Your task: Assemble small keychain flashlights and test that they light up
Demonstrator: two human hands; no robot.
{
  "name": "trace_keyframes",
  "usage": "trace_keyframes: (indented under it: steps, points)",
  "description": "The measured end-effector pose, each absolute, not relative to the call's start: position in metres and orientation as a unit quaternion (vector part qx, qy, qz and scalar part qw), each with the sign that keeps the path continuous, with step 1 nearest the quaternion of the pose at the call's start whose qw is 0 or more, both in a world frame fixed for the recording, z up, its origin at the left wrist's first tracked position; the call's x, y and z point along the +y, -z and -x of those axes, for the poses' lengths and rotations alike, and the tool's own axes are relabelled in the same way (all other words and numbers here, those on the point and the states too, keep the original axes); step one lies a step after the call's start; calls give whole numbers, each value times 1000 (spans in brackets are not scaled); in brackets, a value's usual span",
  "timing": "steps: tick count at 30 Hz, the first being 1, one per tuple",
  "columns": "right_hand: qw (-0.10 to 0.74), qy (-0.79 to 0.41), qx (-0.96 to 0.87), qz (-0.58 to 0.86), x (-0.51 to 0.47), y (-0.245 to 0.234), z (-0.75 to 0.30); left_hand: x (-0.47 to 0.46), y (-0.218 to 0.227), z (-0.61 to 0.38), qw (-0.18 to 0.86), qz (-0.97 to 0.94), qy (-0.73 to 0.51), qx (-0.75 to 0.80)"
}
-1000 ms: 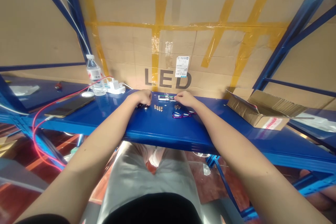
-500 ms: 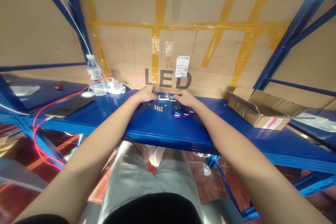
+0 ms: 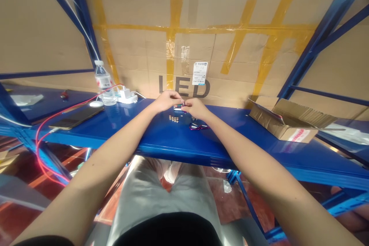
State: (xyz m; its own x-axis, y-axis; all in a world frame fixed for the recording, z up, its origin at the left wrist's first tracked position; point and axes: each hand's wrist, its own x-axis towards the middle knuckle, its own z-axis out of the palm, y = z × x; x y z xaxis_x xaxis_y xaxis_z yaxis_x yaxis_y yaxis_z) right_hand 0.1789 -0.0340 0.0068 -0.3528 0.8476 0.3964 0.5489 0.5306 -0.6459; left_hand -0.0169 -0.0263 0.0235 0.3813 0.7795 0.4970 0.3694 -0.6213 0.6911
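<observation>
We brought our left hand (image 3: 165, 100) and right hand (image 3: 196, 107) together above the blue desk (image 3: 161, 138), both pinching one small metallic part (image 3: 179, 105). Brass pieces (image 3: 173, 118) and purple clips (image 3: 197, 126) lay just below.

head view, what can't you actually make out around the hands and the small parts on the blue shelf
- Small multicoloured metal piece, head view: too small to identify; left hand and right hand cover most of it.
- Small brass-coloured parts: too tiny to count.
- Purple metal clips: partly behind the right wrist.
- White label: print unreadable.
</observation>
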Motion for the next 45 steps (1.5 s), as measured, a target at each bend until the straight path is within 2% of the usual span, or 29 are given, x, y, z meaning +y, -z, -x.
trace_keyframes:
  steps: [5, 12, 19, 34, 45]
  points:
    - [365, -197, -782, 465, -34, -9, -183, -18, -22, 37, 154, -840, -242, 461]
    - [338, -224, -798, 446, -35, -6, -182, -12, -16, 39, 145, -828, -117, 528]
    - [320, -220, -811, 438, -32, -4, -182, -15, -18, 39, 64, -801, -93, 587]
    - [292, -247, -809, 446, -35, -4, -182, -14, -24, 42, 51, -810, -1, 585]
    - [295, -244, -811, 443, -33, -3, -182, -10, -18, 42, 75, -818, -100, 562]
